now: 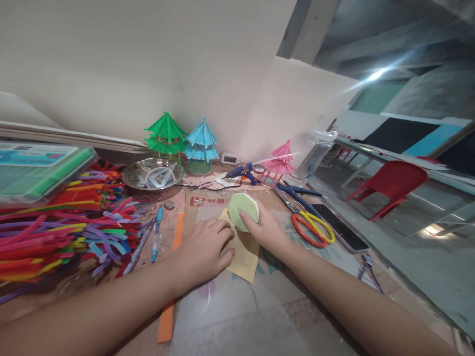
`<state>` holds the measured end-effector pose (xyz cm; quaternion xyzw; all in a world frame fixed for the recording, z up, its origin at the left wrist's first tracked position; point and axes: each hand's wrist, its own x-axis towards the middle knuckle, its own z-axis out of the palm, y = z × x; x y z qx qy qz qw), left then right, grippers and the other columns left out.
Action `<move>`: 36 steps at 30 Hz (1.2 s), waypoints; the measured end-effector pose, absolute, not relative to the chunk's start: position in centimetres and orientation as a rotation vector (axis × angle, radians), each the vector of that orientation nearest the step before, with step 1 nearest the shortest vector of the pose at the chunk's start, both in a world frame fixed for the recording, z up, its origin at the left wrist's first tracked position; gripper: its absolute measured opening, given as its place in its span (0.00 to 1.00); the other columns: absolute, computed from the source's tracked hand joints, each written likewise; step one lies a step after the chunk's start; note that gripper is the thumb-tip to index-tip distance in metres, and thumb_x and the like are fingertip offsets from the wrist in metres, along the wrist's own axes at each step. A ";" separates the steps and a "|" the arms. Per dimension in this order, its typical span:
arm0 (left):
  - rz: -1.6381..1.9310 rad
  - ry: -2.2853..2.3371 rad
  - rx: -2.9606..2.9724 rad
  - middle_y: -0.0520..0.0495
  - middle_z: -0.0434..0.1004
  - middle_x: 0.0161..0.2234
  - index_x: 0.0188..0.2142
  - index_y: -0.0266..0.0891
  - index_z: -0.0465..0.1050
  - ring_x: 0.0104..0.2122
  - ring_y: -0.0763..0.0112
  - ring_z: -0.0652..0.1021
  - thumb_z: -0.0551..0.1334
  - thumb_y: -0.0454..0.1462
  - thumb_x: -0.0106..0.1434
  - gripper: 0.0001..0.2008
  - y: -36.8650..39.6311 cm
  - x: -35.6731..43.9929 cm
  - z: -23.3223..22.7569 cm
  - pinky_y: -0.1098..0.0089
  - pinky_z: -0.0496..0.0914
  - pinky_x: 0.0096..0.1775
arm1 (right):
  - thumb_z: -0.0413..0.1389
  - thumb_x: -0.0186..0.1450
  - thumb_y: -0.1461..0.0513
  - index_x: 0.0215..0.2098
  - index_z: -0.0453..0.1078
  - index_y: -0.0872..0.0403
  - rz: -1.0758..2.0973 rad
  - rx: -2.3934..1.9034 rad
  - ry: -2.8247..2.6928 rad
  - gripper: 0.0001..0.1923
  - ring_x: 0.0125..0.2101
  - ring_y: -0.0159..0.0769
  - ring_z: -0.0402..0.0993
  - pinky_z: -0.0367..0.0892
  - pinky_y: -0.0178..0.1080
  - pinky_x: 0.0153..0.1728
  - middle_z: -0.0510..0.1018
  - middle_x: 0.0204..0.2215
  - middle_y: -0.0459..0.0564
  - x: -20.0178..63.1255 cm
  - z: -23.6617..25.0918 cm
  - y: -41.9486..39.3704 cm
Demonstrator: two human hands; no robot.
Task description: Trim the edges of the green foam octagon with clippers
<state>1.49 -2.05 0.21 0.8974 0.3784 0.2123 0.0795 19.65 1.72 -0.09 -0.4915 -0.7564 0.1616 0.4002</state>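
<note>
My right hand (pixel 270 228) grips a pale green, many-sided flat piece (pixel 241 211) by its right side, thumb on top; a white edge shows beneath the green face. Under it lies a yellow sheet of paper (pixel 245 264), set at a slant on the work surface. My left hand (pixel 208 247) rests at the sheet's left edge, fingers loosely bent, thumb apart, nothing seen in it. An orange strip (pixel 166 321) runs beneath my left forearm. To the right of my right hand lie scissors (pixel 309 228) with red and yellow handles.
Pipe cleaners (pixel 74 222) and a plastic case (pixel 40 170) crowd the left. Behind stand a metal plate (pixel 129 180), green (pixel 166 133), blue (pixel 201 141) and pink (pixel 280 158) paper-roofed models, a glue gun (pixel 241 171) and a bottle (pixel 313 155). Pliers (pixel 297 190) and a phone (pixel 339 227) lie right.
</note>
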 end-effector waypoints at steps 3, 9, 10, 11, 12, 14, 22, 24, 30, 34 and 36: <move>0.613 1.130 2.714 0.41 0.73 0.39 0.40 0.37 0.70 0.44 0.57 0.72 0.55 0.37 0.61 0.10 -2.1 1.5 0.2 0.55 0.67 0.46 | 0.48 0.61 0.61 0.55 0.60 0.55 0.372 -1.195 -1.958 0.24 0.53 0.45 0.65 0.61 0.48 0.52 0.71 0.51 0.57 19.6 -0.1 1.5; 0.522 1.135 2.789 0.41 0.73 0.39 0.39 0.35 0.70 0.42 0.57 0.72 0.54 0.36 0.62 0.09 -2.4 1.7 0.6 0.55 0.67 0.46 | 0.47 0.62 0.60 0.57 0.59 0.55 0.449 -1.389 -2.117 0.25 0.36 0.47 0.75 0.68 0.47 0.39 0.78 0.32 0.54 21.0 0.8 -2.2; 0.523 1.127 2.791 0.41 0.74 0.39 0.38 0.36 0.70 0.42 0.58 0.72 0.54 0.35 0.62 0.09 -2.4 1.7 0.6 0.55 0.67 0.45 | 0.47 0.63 0.60 0.58 0.59 0.54 0.449 -1.426 -2.140 0.25 0.33 0.46 0.76 0.69 0.45 0.37 0.78 0.31 0.54 21.1 0.9 -2.7; 0.531 1.120 2.791 0.42 0.74 0.38 0.38 0.36 0.70 0.42 0.58 0.72 0.54 0.35 0.62 0.09 -2.4 1.8 0.6 0.56 0.67 0.46 | 0.47 0.63 0.59 0.58 0.58 0.54 0.433 -1.445 -2.164 0.25 0.32 0.46 0.76 0.69 0.45 0.35 0.79 0.31 0.54 21.1 1.0 -2.8; 0.542 1.117 2.790 0.42 0.74 0.38 0.38 0.37 0.70 0.43 0.59 0.72 0.54 0.34 0.62 0.08 -2.5 1.8 0.6 0.56 0.68 0.46 | 0.47 0.63 0.59 0.59 0.58 0.54 0.400 -1.456 -2.180 0.25 0.32 0.46 0.76 0.68 0.44 0.35 0.79 0.32 0.55 21.0 1.0 -2.7; 0.554 1.125 2.783 0.42 0.74 0.39 0.38 0.37 0.70 0.43 0.59 0.72 0.54 0.34 0.61 0.09 -2.4 1.8 0.5 0.56 0.68 0.45 | 0.46 0.63 0.59 0.59 0.57 0.55 0.304 -1.449 -2.197 0.26 0.33 0.48 0.76 0.68 0.44 0.35 0.78 0.33 0.57 20.3 0.9 -1.7; 0.519 1.131 2.814 0.42 0.74 0.38 0.39 0.36 0.71 0.42 0.59 0.72 0.53 0.35 0.63 0.10 -2.4 1.8 0.6 0.56 0.68 0.45 | 0.46 0.62 0.61 0.61 0.55 0.57 0.132 -1.541 -2.268 0.28 0.28 0.45 0.75 0.63 0.38 0.27 0.79 0.30 0.56 19.0 1.9 -0.7; 0.508 1.114 2.825 0.42 0.74 0.40 0.38 0.36 0.71 0.43 0.59 0.72 0.53 0.35 0.62 0.09 -2.4 1.8 0.6 0.57 0.68 0.46 | 0.46 0.62 0.61 0.62 0.52 0.57 0.161 -1.504 -2.350 0.30 0.26 0.44 0.75 0.62 0.37 0.25 0.79 0.30 0.56 19.6 2.2 -2.5; 0.477 1.118 2.812 0.42 0.74 0.40 0.38 0.36 0.71 0.43 0.58 0.72 0.53 0.36 0.63 0.10 -2.5 1.9 0.6 0.57 0.68 0.46 | 0.44 0.63 0.58 0.63 0.51 0.59 0.116 -1.582 -2.243 0.30 0.25 0.47 0.75 0.62 0.40 0.25 0.79 0.29 0.58 19.7 1.1 -1.5; 0.470 1.165 2.807 0.40 0.74 0.38 0.39 0.34 0.71 0.43 0.57 0.72 0.53 0.36 0.63 0.11 -2.5 1.9 0.8 0.56 0.68 0.46 | 0.45 0.63 0.60 0.62 0.53 0.58 0.115 -1.542 -2.208 0.28 0.29 0.47 0.75 0.63 0.40 0.28 0.79 0.34 0.59 19.0 1.1 0.3; 0.474 1.166 2.803 0.41 0.74 0.38 0.39 0.35 0.71 0.43 0.58 0.72 0.54 0.36 0.62 0.10 -2.6 1.9 0.8 0.56 0.68 0.46 | 0.45 0.63 0.60 0.62 0.53 0.58 0.151 -1.537 -2.265 0.29 0.28 0.47 0.75 0.63 0.40 0.27 0.79 0.32 0.59 19.2 1.6 -0.8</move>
